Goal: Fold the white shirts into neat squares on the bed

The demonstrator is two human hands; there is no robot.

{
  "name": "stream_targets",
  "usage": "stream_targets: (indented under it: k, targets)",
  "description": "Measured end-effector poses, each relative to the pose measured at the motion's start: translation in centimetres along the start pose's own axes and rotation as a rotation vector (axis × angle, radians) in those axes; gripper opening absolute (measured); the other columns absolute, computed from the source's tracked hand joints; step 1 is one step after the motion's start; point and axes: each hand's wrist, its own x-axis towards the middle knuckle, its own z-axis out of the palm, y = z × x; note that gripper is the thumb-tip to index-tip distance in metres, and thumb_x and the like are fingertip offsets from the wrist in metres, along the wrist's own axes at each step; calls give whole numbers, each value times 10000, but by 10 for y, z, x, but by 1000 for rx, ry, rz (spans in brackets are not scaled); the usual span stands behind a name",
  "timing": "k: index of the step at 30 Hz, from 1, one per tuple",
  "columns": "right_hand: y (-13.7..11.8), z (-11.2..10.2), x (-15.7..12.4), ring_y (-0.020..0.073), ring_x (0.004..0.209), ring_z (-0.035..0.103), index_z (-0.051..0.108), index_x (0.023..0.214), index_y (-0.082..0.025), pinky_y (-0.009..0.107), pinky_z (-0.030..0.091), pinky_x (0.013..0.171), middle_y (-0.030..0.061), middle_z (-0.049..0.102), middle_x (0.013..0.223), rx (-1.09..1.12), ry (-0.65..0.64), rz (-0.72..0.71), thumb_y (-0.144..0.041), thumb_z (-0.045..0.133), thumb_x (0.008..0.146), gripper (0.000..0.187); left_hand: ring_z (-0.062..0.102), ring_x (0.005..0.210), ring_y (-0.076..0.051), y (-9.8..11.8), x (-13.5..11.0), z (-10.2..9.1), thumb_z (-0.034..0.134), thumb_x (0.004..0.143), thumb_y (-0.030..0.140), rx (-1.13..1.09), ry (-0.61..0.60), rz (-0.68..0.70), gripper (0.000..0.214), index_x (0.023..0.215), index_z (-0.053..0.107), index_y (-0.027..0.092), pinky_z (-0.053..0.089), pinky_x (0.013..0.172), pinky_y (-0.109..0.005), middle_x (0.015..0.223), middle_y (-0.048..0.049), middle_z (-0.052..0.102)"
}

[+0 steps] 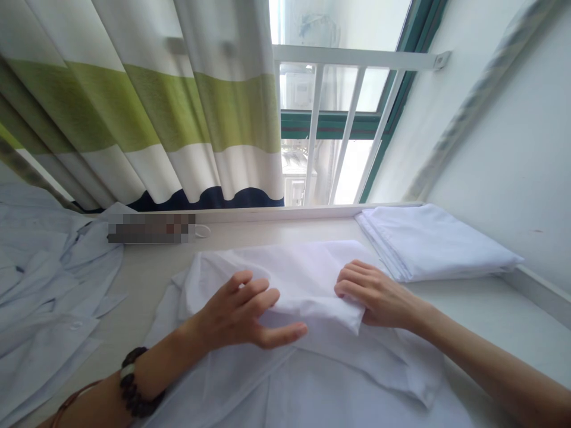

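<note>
A white cloth garment (307, 368) lies spread on the pale surface in front of me, its far part folded over toward me. Over the left side of that fold is my left hand (250, 309), fingers apart and thumb stretched to the right; it grips nothing. My right hand (370, 291) has its fingers curled at the right end of the folded part, closed on the fabric. The right fingertips are partly hidden in the cloth. A dark bead bracelet (131, 383) circles my left wrist.
A neatly folded white stack (437, 241) sits at the back right by the wall. Loose white garments (44, 279) pile up on the left. Near the back edge lies a blurred-out oblong item (151, 229). Behind are a striped curtain (156, 107) and a white railing (352, 57) before a window.
</note>
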Motion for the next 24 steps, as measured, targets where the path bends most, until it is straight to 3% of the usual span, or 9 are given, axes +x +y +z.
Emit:
stream_targets:
  k: [2, 4, 9, 13, 16, 19, 21, 23, 24]
  targets:
    - [-2, -4, -2, 165, 737, 474, 494, 882, -194, 295, 395, 690, 34, 561, 824, 67, -137, 20, -81, 555, 700, 223, 505, 847, -149, 7, -1, -12, 690, 785, 364, -149, -64, 6, 478, 1215, 487, 412, 442, 800, -329, 911, 16, 493]
    - [-5, -9, -1, 165, 758, 482, 508, 894, -191, 296, 395, 701, 36, 564, 854, 123, -218, 48, -131, 580, 702, 214, 524, 832, -143, 11, 0, -26, 717, 763, 321, -241, -106, 13, 465, 1182, 530, 397, 464, 807, -326, 900, 22, 521]
    - [-13, -16, 4, 161, 717, 477, 524, 858, -194, 307, 395, 675, 23, 549, 808, 166, -291, 53, -184, 572, 713, 152, 541, 761, -145, 11, 8, -55, 697, 763, 227, -321, -248, 79, 395, 1123, 605, 358, 488, 770, -295, 847, 15, 586]
    - [-21, -24, 5, 161, 706, 522, 542, 834, -207, 313, 430, 684, 5, 563, 790, 190, -388, 101, -142, 594, 679, 175, 570, 754, -155, 11, 11, -63, 662, 807, 260, -510, -454, -10, 398, 1190, 578, 328, 501, 782, -291, 854, -3, 634]
    - [-18, -35, 4, 173, 794, 594, 586, 940, -215, 307, 485, 743, 18, 615, 883, 329, -467, 170, -144, 625, 696, 257, 589, 969, -185, 1, 6, -56, 531, 904, 381, -637, -525, -212, 396, 1275, 518, 243, 472, 929, -326, 1050, -64, 653]
    - [-6, -42, 8, 176, 936, 624, 592, 1093, -235, 297, 511, 817, 44, 632, 1072, 474, -464, 236, -277, 589, 834, 262, 461, 1246, -197, -18, -10, -35, 276, 1000, 346, -529, -559, -499, 408, 1320, 483, 201, 369, 1064, -389, 1310, -100, 557]
    - [3, -33, 14, 200, 1093, 586, 551, 1217, -251, 348, 484, 922, 69, 590, 1227, 404, -342, 346, -400, 495, 914, 342, 391, 1323, -216, -27, -23, -17, 228, 1005, 365, -434, -642, -620, 457, 1358, 464, 194, 284, 1115, -457, 1406, -102, 487]
    - [12, -13, 21, 242, 1284, 452, 459, 1356, -232, 441, 384, 1047, 112, 487, 1386, 238, -220, 507, -494, 368, 955, 488, 310, 1382, -263, -31, -35, 0, 238, 994, 427, -358, -787, -715, 517, 1421, 404, 189, 200, 1133, -531, 1479, -109, 402]
    - [16, 0, 23, 256, 1353, 365, 425, 1397, -203, 473, 313, 1095, 133, 431, 1442, 177, -229, 579, -515, 282, 972, 547, 270, 1402, -285, -31, -39, 7, 255, 982, 466, -334, -852, -745, 551, 1447, 370, 194, 172, 1131, -556, 1505, -108, 355]
